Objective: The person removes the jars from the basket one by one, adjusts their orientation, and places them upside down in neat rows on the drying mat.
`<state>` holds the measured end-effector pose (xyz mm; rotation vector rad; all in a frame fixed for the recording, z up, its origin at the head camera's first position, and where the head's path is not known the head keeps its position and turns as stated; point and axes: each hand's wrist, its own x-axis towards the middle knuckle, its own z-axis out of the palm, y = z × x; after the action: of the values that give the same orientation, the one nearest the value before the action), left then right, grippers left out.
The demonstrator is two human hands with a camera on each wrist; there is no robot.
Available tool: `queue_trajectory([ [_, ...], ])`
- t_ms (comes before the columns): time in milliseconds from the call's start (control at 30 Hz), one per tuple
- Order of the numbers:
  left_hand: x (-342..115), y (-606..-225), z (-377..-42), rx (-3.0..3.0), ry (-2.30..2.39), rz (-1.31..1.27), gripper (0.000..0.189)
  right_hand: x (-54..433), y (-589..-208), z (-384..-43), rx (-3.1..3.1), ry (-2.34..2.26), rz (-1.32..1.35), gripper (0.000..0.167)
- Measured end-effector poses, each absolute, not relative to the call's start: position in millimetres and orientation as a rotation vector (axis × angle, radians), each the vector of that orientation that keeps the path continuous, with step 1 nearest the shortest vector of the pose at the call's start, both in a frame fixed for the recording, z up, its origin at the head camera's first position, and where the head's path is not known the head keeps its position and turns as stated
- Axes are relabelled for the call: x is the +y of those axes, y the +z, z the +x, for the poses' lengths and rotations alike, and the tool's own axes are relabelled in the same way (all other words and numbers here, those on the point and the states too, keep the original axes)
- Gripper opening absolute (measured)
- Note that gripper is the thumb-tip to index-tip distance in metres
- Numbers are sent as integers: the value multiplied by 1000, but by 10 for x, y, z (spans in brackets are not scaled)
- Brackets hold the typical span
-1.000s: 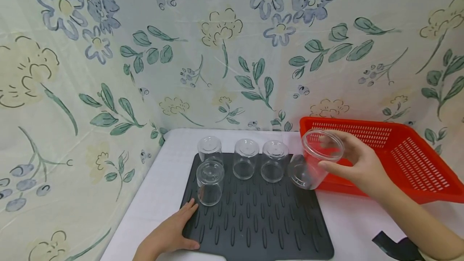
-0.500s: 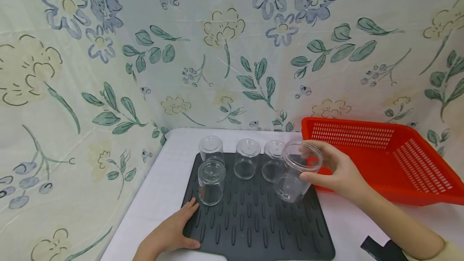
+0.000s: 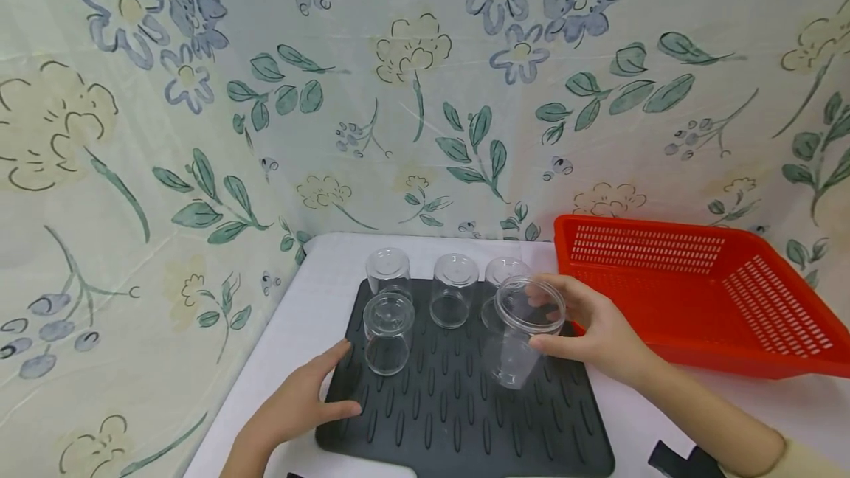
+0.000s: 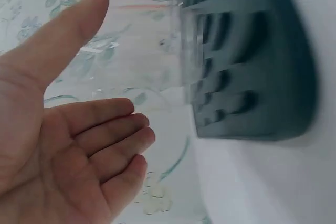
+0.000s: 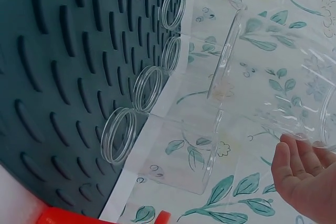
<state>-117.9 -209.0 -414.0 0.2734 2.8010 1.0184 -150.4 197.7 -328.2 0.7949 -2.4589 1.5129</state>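
A clear jar (image 3: 515, 356), tilted with its wide mouth up, is held by my right hand (image 3: 600, 330) over the right part of a dark ribbed mat (image 3: 458, 411). My right thumb and fingers grip it near the rim; that jar (image 5: 278, 66) also shows in the right wrist view. Several like jars stand mouth down on the mat: a front-left jar (image 3: 388, 334), one behind it, a middle jar (image 3: 454, 290), and one partly hidden by the held jar. My left hand (image 3: 295, 400), fingers extended, holds nothing beside the mat's left edge; the left hand (image 4: 89, 150) shows its palm.
A red perforated basket (image 3: 697, 316) sits to the right of the mat on a white-covered table (image 3: 299, 293). Behind hangs a floral cloth (image 3: 398, 94). A black strap (image 3: 684, 461) shows by my right forearm.
My right hand has carried the jar left and nearer, away from the basket and over the mat. My left hand has lifted off the mat's left edge.
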Motion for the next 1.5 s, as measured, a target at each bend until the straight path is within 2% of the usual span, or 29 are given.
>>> queue_trajectory([
  [133, -2084, -3941, -1229, 2909, 1050, 327, 95, 1952, -3317, -1503, -2440, 1511, 832, 64],
  [300, -1986, -3723, -1293, 2925, 1116, 523, 92, 1929, -3331, -1510, -2436, 1517, 858, 63],
  [833, -1215, -3395, -1490, 2655, 1335, 1020, 83, 1920, -3365, -1457, -2446, 1526, 853, 65],
  [1167, -719, -3352, -1571, 2555, 1377, 1186, 93, 1929, -3375, -1463, -2413, 1534, 928, 64],
  [1500, -540, -3343, -1686, 2440, 1329, 1196, 87, 1902, -3399, -1453, -2451, 1528, 918, 65],
])
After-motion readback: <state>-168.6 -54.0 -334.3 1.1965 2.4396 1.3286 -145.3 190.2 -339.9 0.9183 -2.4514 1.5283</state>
